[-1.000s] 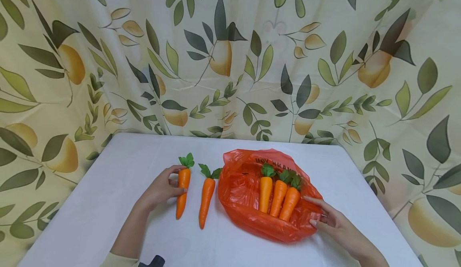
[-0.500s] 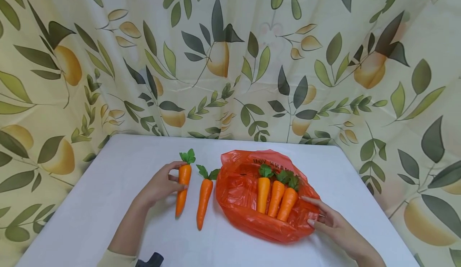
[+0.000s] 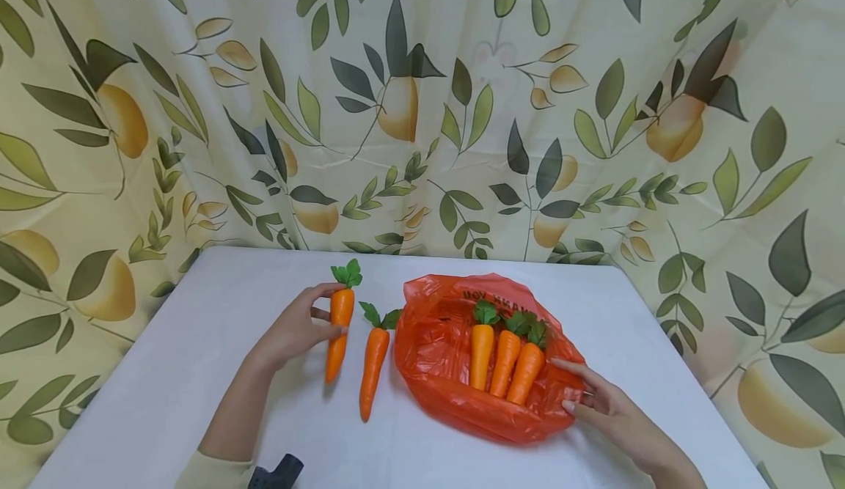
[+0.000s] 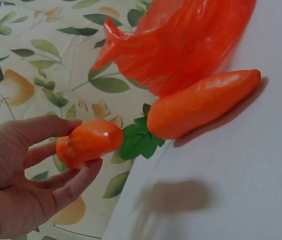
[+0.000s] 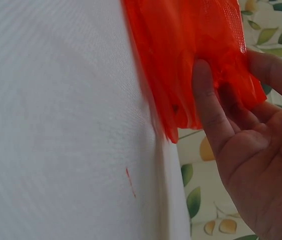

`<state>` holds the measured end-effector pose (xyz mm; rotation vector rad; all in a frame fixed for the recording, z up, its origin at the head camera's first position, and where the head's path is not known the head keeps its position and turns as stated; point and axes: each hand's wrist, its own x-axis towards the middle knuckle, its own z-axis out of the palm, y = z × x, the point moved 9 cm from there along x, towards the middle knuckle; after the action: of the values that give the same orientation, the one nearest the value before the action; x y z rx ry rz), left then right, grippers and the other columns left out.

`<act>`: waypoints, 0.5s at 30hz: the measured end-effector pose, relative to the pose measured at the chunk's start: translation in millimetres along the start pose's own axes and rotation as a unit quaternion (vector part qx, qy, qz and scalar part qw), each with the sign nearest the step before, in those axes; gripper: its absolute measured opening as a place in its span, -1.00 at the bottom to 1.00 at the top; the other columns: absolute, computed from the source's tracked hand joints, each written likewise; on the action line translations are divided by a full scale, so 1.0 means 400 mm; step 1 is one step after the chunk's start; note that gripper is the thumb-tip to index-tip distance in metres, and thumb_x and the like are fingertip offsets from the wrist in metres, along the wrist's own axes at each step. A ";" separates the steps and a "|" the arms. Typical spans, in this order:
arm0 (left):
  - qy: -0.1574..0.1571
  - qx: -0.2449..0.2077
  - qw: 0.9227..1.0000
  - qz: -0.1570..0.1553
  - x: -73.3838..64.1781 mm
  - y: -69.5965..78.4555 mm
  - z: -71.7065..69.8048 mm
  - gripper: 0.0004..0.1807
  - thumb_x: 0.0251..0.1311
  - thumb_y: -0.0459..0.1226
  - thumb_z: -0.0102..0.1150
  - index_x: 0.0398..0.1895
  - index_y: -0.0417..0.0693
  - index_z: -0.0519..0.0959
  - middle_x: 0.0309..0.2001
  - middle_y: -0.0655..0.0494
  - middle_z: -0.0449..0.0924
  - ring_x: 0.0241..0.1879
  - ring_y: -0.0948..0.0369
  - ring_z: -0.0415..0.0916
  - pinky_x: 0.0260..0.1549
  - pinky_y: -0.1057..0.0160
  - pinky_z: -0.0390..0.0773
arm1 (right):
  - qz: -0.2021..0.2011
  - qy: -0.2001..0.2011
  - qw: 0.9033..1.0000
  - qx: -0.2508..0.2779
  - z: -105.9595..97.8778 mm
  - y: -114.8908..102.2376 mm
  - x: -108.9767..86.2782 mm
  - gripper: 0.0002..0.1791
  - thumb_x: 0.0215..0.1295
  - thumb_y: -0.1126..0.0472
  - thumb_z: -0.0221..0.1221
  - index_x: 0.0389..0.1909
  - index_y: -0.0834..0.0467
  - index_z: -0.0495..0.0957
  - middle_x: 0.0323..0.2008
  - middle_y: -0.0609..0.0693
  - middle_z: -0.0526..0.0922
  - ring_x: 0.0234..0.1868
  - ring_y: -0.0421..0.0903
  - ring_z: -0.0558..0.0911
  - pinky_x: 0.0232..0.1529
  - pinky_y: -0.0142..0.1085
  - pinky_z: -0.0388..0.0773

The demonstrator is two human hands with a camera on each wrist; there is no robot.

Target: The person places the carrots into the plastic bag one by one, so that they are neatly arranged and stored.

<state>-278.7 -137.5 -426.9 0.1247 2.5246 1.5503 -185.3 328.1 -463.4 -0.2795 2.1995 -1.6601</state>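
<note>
My left hand [image 3: 300, 328] pinches an orange carrot [image 3: 341, 309] with green leaves between thumb and fingers. In the left wrist view that carrot [image 4: 93, 142] hangs above the table, its shadow below. A second carrot [image 3: 374, 364] lies on the cloth between this hand and a red plastic bag [image 3: 429, 342]. Three carrots [image 3: 507, 357] rest side by side in the bag's open mouth, leaves toward the back. My right hand [image 3: 610, 408] holds the bag's right edge, thumb in front and fingers behind; the right wrist view shows the bag's red film [image 5: 181, 60] between them.
A white cloth [image 3: 251, 276] covers the table. Behind it hangs a curtain [image 3: 462, 181] printed with leaves and fruit. Dark printed letters [image 3: 505, 300] show on the bag's back rim. A black strap piece [image 3: 277, 472] sits at the left wrist.
My left hand has raised the carrot off the cloth and moved slightly toward the back. The right hand keeps its hold on the bag; the other carrots stay put.
</note>
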 end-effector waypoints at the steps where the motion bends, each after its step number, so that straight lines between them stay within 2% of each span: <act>1: 0.000 0.002 1.000 0.002 0.000 0.004 0.001 -0.26 0.17 -0.33 0.49 0.44 0.09 0.43 0.34 -0.03 0.38 0.12 -0.04 0.49 -0.13 0.02 0.65 | 0.000 0.000 1.000 -0.001 0.000 0.000 0.000 -0.32 0.54 0.25 0.15 0.58 0.21 0.15 0.56 0.43 -0.07 0.20 -0.53 0.41 0.10 -0.35 0.56; 7: 0.000 0.005 1.000 0.012 0.003 0.023 0.001 -0.24 0.18 -0.32 0.49 0.46 0.10 0.42 0.34 -0.03 0.38 0.14 -0.04 0.49 -0.11 0.00 0.65 | -0.005 -0.003 1.000 0.002 0.000 0.002 0.002 -0.32 0.54 0.27 0.15 0.58 0.23 0.14 0.55 0.44 -0.05 0.20 -0.46 0.46 0.10 -0.34 0.57; 15: -0.001 -0.002 1.000 0.014 0.004 0.052 0.005 -0.22 0.20 -0.32 0.48 0.48 0.16 0.39 0.36 0.01 0.36 0.15 -0.03 0.48 -0.07 0.03 0.65 | -0.018 -0.005 1.000 0.003 0.002 -0.001 -0.002 -0.33 0.54 0.28 0.14 0.58 0.23 0.15 0.55 0.45 -0.06 0.21 -0.48 0.44 0.10 -0.33 0.57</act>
<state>-280.2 -126.0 -409.5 0.1611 2.5280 1.5636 -184.4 327.6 -463.0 -0.3266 2.1944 -1.6787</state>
